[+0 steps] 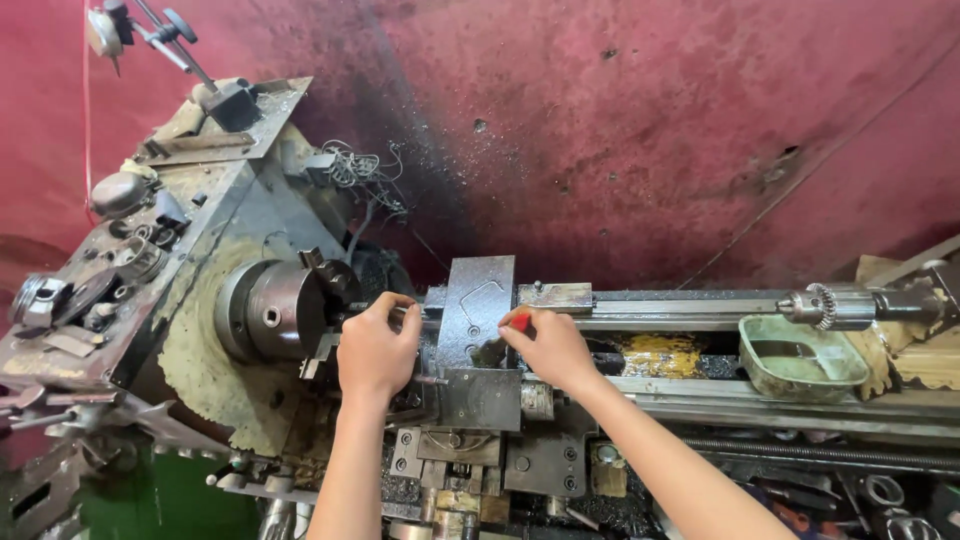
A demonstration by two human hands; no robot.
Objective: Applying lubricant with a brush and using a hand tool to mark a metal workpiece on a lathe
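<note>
Red-handled brush in right hand

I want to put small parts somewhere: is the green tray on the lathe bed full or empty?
Empty, as far as shows: the green tray has only its bare, grimy bottom in view, nothing lying in it.

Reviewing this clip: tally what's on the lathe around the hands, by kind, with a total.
Hands: 2, left hand on the workpiece by the chuck, right hand holding a red-handled tool
Chuck: 1
Drill chuck at the tailstock: 1
Green tray on the bed: 1
Red-handled tool: 1
Total: 6
</note>
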